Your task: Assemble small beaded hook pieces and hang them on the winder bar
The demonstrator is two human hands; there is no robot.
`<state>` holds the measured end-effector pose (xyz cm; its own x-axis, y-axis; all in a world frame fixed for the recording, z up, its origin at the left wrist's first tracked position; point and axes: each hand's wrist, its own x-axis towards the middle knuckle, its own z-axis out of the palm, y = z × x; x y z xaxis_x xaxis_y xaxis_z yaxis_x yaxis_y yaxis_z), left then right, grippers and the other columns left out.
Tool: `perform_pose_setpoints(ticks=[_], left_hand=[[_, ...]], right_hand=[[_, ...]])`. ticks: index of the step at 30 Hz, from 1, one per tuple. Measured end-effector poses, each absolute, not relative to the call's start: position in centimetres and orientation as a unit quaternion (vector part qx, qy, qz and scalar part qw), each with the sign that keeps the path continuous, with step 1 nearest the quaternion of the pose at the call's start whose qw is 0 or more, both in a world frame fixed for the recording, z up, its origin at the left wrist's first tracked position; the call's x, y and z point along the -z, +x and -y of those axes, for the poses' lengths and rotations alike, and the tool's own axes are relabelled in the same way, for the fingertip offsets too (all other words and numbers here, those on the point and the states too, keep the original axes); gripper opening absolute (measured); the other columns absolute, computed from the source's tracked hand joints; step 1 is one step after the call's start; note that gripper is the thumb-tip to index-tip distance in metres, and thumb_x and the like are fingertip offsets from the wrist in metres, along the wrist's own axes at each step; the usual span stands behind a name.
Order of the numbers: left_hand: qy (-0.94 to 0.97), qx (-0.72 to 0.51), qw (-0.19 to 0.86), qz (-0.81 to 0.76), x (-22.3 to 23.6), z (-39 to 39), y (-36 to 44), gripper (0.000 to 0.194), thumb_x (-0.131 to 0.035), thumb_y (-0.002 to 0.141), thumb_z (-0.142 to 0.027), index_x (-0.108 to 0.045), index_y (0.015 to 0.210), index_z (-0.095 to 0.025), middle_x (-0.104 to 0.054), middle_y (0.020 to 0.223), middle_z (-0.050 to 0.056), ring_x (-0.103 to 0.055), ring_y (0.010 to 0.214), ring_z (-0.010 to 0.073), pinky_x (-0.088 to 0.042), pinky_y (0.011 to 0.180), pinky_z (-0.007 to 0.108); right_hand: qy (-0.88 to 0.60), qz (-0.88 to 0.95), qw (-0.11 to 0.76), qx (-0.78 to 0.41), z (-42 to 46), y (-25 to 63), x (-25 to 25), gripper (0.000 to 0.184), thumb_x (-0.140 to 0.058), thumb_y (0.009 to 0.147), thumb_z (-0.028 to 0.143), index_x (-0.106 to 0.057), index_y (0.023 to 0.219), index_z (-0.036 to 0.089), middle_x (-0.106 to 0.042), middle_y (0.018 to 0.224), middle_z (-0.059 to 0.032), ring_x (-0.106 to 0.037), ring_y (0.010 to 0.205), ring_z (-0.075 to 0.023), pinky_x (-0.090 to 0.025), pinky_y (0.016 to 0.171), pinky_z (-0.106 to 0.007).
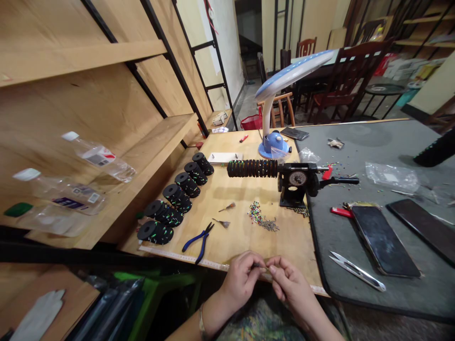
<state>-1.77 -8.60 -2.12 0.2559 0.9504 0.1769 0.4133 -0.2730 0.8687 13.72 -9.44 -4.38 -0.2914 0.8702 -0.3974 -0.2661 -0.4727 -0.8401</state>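
At the table's near edge, my left hand point(243, 277) and my right hand point(289, 284) meet fingertip to fingertip. Both are closed in a pinch around something thin and small, too tiny to name. Just beyond them lies a pile of small coloured beads point(258, 213) beside a heap of small metal pieces point(269, 224). Two small feathery tufts point(223, 223) rest to the left. Blue-handled pliers point(199, 241) lie open on the wood. Behind the pile stands a black hand-cranked device point(295, 182) with a row of black discs point(252, 168) on its shaft.
Several stacks of black discs point(186, 184) line the left side. A blue and white lamp point(273, 142) stands at the back. On the grey mat point(334, 265) to the right lie thread snips point(357, 271) and two phones point(386, 241). Plastic bottles point(99, 158) sit on the left shelf.
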Motion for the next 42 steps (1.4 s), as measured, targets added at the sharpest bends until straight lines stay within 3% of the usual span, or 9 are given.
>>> perform_pose_setpoints(ticks=[4,9,17,22,26,31,36,42], left_hand=[[0.68,-0.371,0.382,-0.503,2.2,8.6,-1.7,0.01,-0.056,0.083,-0.014,-0.063,0.076,-0.017,-0.066,0.074,0.004,-0.062,0.071,0.0167,-0.047,0.067,0.025],[0.585,-0.378,0.483,-0.53,2.4,8.7,-1.6,0.01,-0.058,0.084,-0.021,-0.062,0.077,-0.015,-0.064,0.072,0.003,-0.059,0.068,0.0153,-0.046,0.063,0.023],[0.497,-0.402,0.549,-0.539,2.0,8.7,-1.1,0.016,-0.062,0.081,-0.029,-0.058,0.074,-0.015,-0.058,0.068,0.001,-0.055,0.065,0.0141,-0.045,0.063,0.024],[0.487,-0.407,0.549,-0.544,2.0,8.6,-1.1,0.018,-0.063,0.08,-0.032,-0.057,0.074,-0.016,-0.057,0.066,0.0,-0.054,0.064,0.0139,-0.045,0.062,0.024],[0.467,-0.428,0.541,-0.553,2.2,8.1,-1.7,0.02,-0.066,0.078,-0.034,-0.057,0.074,-0.016,-0.056,0.066,-0.001,-0.054,0.062,0.0132,-0.044,0.06,0.023],[0.414,-0.464,0.545,-0.563,1.8,7.3,-3.4,0.026,-0.069,0.076,-0.039,-0.058,0.075,-0.015,-0.054,0.063,-0.003,-0.049,0.058,0.0105,-0.038,0.055,0.02],[0.34,-0.422,0.694,-0.474,1.1,7.7,-5.0,0.03,-0.076,0.073,-0.037,-0.055,0.072,-0.015,-0.055,0.065,-0.002,-0.046,0.054,0.0075,-0.03,0.051,0.019],[0.27,-0.322,0.816,-0.396,1.4,9.2,-5.8,0.031,-0.081,0.068,-0.034,-0.059,0.072,-0.012,-0.061,0.079,0.005,-0.048,0.054,0.0058,-0.023,0.047,0.019]], right_hand=[[-0.449,0.332,0.393,-0.73,9.5,13.6,4.8,0.051,-0.064,0.072,0.067,-0.053,0.084,0.019,-0.037,0.036,0.0134,-0.021,0.034,-0.0053,-0.012,0.039,-0.02],[-0.466,0.331,0.389,-0.722,9.6,13.7,5.0,0.055,-0.063,0.069,0.071,-0.053,0.084,0.019,-0.039,0.036,0.0127,-0.021,0.034,-0.0055,-0.013,0.039,-0.02],[-0.49,0.427,0.374,-0.662,10.2,13.7,4.9,0.044,-0.065,0.072,0.062,-0.056,0.086,0.021,-0.054,0.045,0.0072,-0.045,0.04,-0.0115,-0.033,0.045,-0.023],[-0.514,0.49,0.351,-0.611,10.5,14.0,5.1,0.034,-0.065,0.077,0.052,-0.064,0.089,0.021,-0.061,0.049,0.0038,-0.054,0.047,-0.0158,-0.038,0.051,-0.026],[-0.513,0.482,0.342,-0.622,10.7,14.0,5.1,0.034,-0.063,0.077,0.055,-0.064,0.079,0.021,-0.06,0.048,0.0029,-0.052,0.046,-0.0154,-0.037,0.05,-0.027],[-0.495,0.409,0.368,-0.672,10.5,14.0,5.1,0.048,-0.061,0.072,0.068,-0.056,0.08,0.021,-0.056,0.046,0.005,-0.043,0.04,-0.0108,-0.032,0.043,-0.023],[-0.492,0.363,0.366,-0.701,10.2,14.2,5.2,0.053,-0.062,0.069,0.072,-0.051,0.078,0.021,-0.053,0.043,0.0069,-0.036,0.037,-0.008,-0.023,0.04,-0.02],[-0.491,0.393,0.388,-0.673,10.2,14.3,4.7,0.048,-0.06,0.074,0.068,-0.05,0.078,0.021,-0.052,0.045,0.0067,-0.039,0.04,-0.0089,-0.028,0.043,-0.021]])
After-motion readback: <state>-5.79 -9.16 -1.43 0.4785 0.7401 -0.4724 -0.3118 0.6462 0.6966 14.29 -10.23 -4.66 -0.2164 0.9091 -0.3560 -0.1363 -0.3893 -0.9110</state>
